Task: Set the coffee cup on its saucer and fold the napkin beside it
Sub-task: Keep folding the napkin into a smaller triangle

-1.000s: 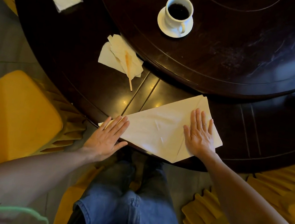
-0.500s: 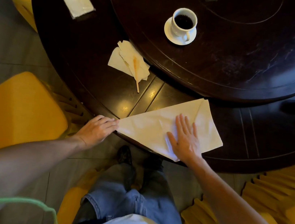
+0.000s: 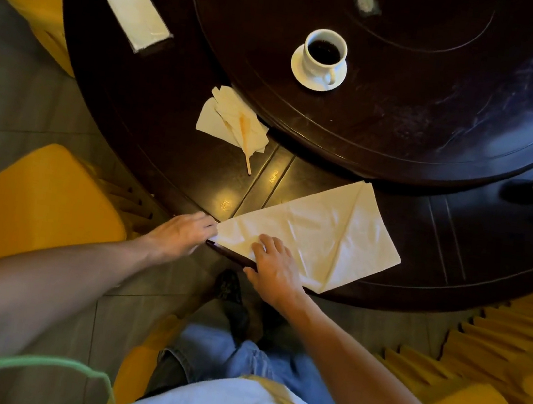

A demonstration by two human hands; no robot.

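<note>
Cup: the coffee cup (image 3: 325,54) stands on its saucer (image 3: 318,68), well beyond my fingertips on the raised turntable (image 3: 408,112); I judge that half of the task done.
Napkin: the napkin (image 3: 319,233) lies flat at the near table edge (image 3: 230,255), a creased triangle, its left point under my left fingertips.
Left hand: my left hand (image 3: 181,234) has its fingers curled narrow at that point; I think they pinch the tip, but I cannot tell for sure.
Right hand: my right hand (image 3: 275,266) lies on the cloth, fingers loosely bent, pressing down and holding nothing.
Step in hand: I judge this to be the next fold, the left point carried across.
How to do it well: I anchor with the right palm, lift the tip low, match edge to edge, then crease outward from my fingers.
Watch: the cloth overhangs the edge by my right wrist and could slip off.
Clutter: a crumpled paper napkin with a stick (image 3: 235,122) lies well ahead of my left fingers.
</note>
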